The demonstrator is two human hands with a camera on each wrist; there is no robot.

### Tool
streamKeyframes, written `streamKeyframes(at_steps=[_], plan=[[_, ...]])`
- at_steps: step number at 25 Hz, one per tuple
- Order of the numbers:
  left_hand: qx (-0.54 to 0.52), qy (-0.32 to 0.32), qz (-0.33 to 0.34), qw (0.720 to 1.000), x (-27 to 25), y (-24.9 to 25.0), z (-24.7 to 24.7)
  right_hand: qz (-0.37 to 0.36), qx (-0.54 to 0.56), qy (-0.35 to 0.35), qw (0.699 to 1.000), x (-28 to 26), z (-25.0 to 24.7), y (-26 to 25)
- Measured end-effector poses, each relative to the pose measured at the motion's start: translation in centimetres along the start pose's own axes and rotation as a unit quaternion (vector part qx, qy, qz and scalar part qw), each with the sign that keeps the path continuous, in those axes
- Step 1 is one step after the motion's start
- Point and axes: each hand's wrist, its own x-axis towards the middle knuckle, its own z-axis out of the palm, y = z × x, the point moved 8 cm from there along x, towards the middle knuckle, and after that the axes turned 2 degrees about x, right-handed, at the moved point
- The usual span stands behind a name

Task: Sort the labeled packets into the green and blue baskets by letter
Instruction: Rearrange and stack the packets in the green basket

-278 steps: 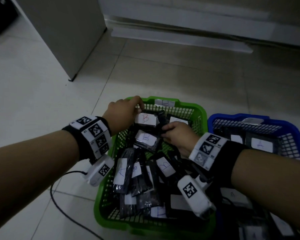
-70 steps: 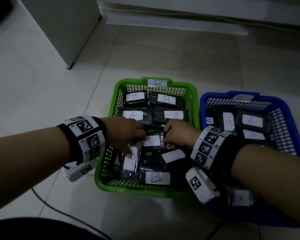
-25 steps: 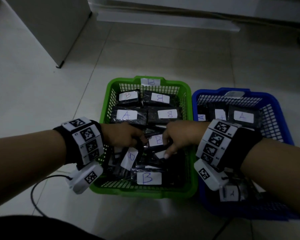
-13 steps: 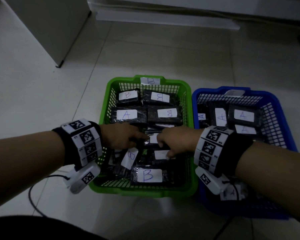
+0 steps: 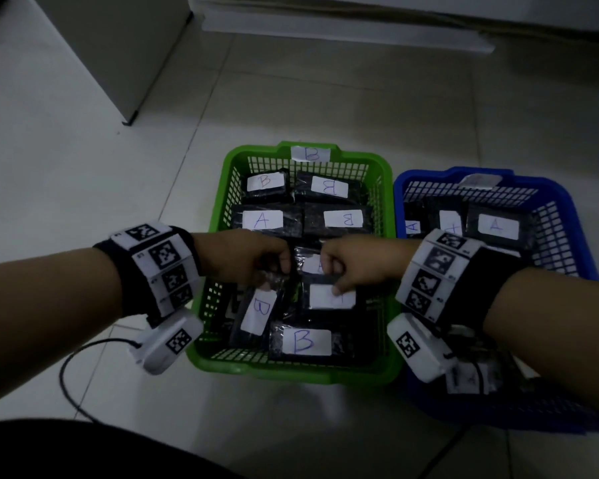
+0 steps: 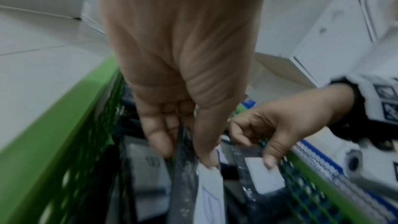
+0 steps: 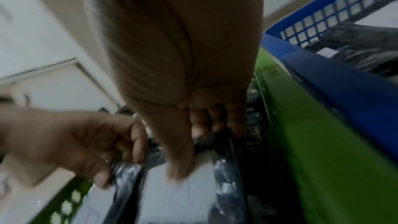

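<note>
The green basket (image 5: 222, 188), tagged B, holds several black packets with white letter labels, one of them an A packet (image 5: 261, 219). My left hand (image 5: 274, 271) pinches the top edge of a B packet (image 5: 260, 311) that stands tilted near the basket's left side; the left wrist view shows thumb and fingers (image 6: 159, 144) on either side of that edge. My right hand (image 5: 336, 281) grips another packet (image 5: 331, 299), thumb on its white label and fingers curled over its far edge (image 7: 217, 135). I cannot read its letter. A partly covered label (image 5: 314, 266) shows between the hands.
The blue basket (image 5: 574, 216) stands against the green one's right side and holds packets marked A (image 5: 497, 227). A grey cabinet (image 5: 118, 46) stands at the back left. A black cable (image 5: 70, 368) loops over the tile floor by my left wrist.
Both hands stay in the middle of the green basket. The right hand's thumb has slid onto the white label of its packet. The left hand keeps its pinch on the B packet.
</note>
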Motion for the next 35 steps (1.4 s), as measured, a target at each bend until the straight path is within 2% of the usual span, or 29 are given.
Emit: streamKeyframes(at_steps=[3, 6, 8, 9, 11, 13, 15, 16, 19, 21, 23, 26, 30, 35], plan=[[0.052, 0.046, -0.001, 0.998, -0.4, -0.3, -2.0, 0.035, 0.061, 0.114, 0.991, 0.6, -2.6, 0.9], [0.122, 0.074, 0.013, 0.990, -0.7, -0.1, -3.1, 0.040, -0.037, 0.168, 0.984, 0.7, -2.4, 0.0], [0.177, 0.085, 0.022, 0.980, -1.0, 0.0, -3.2, -0.011, -0.110, 0.188, 0.976, 0.4, -1.5, -2.1], [0.207, 0.092, 0.023, 0.974, -1.1, -0.1, -3.1, -0.042, -0.141, 0.179, 0.973, 0.4, -0.9, -3.1], [0.236, 0.088, 0.036, 0.967, -1.3, 0.2, -2.5, -0.072, -0.205, 0.114, 0.969, 0.6, 0.5, -3.9], [0.257, 0.037, 0.064, 0.964, -1.4, 0.5, -1.2, -0.053, -0.241, 0.047, 0.968, 0.8, 1.2, -3.3], [0.304, -0.032, 0.053, 0.951, -1.7, 0.2, 0.0, -0.039, -0.240, 0.020, 0.970, 0.8, 1.3, -2.8], [0.322, -0.043, 0.044, 0.945, -1.8, 0.0, 0.3, -0.040, -0.237, 0.017, 0.971, 0.7, 1.3, -2.8], [0.320, -0.025, 0.046, 0.946, -1.9, 0.1, 0.4, -0.057, -0.221, 0.041, 0.973, 0.6, 1.1, -3.8], [0.320, -0.006, 0.060, 0.946, -1.9, 0.5, 0.5, -0.060, -0.233, -0.004, 0.971, 0.5, 2.3, -4.1], [0.359, -0.010, 0.060, 0.931, -1.6, 0.7, 1.0, -0.041, -0.274, -0.070, 0.958, 0.3, 4.0, -3.7], [0.380, -0.016, 0.030, 0.924, -1.2, 0.8, 1.8, -0.034, -0.292, -0.066, 0.953, 0.1, 4.3, -3.5], [0.364, 0.006, 0.037, 0.931, -1.2, 1.3, 1.6, -0.041, -0.265, -0.054, 0.962, -0.3, 3.2, -3.8], [0.375, -0.023, 0.005, 0.927, -1.5, 0.7, 1.3, -0.065, -0.159, -0.047, 0.984, -0.3, 1.9, -3.3]])
